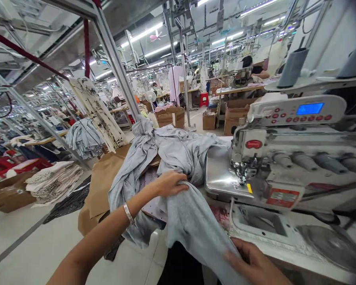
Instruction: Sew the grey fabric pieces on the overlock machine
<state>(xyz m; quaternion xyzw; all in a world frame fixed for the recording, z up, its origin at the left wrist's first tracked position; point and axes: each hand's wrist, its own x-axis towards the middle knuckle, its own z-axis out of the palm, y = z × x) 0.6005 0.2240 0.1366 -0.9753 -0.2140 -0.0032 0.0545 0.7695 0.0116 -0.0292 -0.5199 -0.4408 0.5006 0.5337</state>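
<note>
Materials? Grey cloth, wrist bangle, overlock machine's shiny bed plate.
The grey cloth looks like a soft knit, probably jersey: matte, draping in loose folds; fibre unclear. The bangle looks like silver-toned metal, bright glints. The overlock machine's bed plate looks like polished steel or chrome, mirror-like sheen.

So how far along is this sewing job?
Hard to tell from one view. Done-looking: printed fabric pieces stacked on a cardboard box. In hand: the left hand and right hand grip grey jersey fabric. Still to go: the overlock machine has no fabric under its presser foot, and more grey fabric lies heaped beyond the hands.
</note>
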